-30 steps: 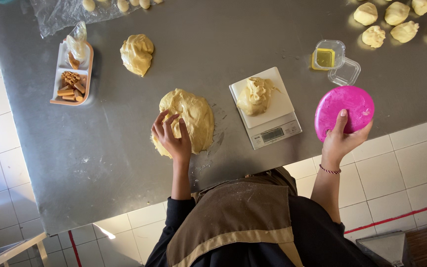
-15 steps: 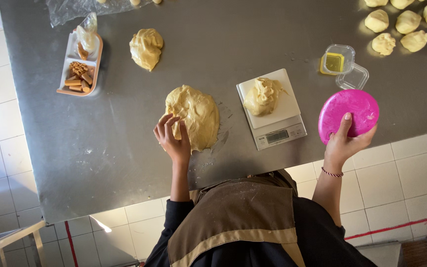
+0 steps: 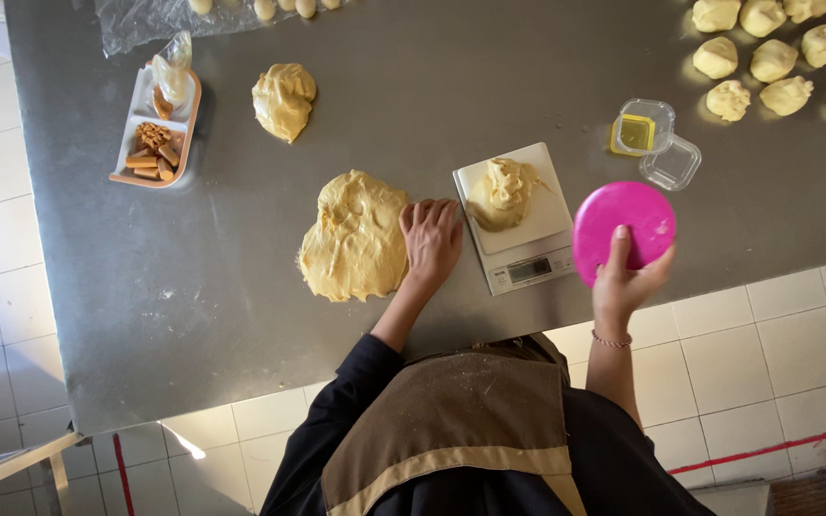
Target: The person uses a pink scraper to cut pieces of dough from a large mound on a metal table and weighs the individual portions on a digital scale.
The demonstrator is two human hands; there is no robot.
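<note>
A large flat mass of pale yellow dough [image 3: 354, 237] lies on the steel table [image 3: 432, 67]. My left hand [image 3: 432, 239] rests flat on the table, fingers apart, between the dough's right edge and a small white scale [image 3: 518, 244]. A lump of dough [image 3: 501, 194] sits on the scale's platform. To the right of the scale, my right hand [image 3: 626, 282] holds a round pink scraper [image 3: 623, 229] just above the table's front edge.
A smaller dough lump [image 3: 284, 98] lies further back. Several dough balls [image 3: 776, 53] sit at the back right. A clear open box with a yellow block [image 3: 644, 134] is behind the scraper. A divided tray of snacks [image 3: 155, 129] stands at the left, plastic wrap [image 3: 145, 19] behind it.
My left hand has left the right part of the big dough and now lies flat beside the scale. The pink scraper stays in my right hand, about where it was.
</note>
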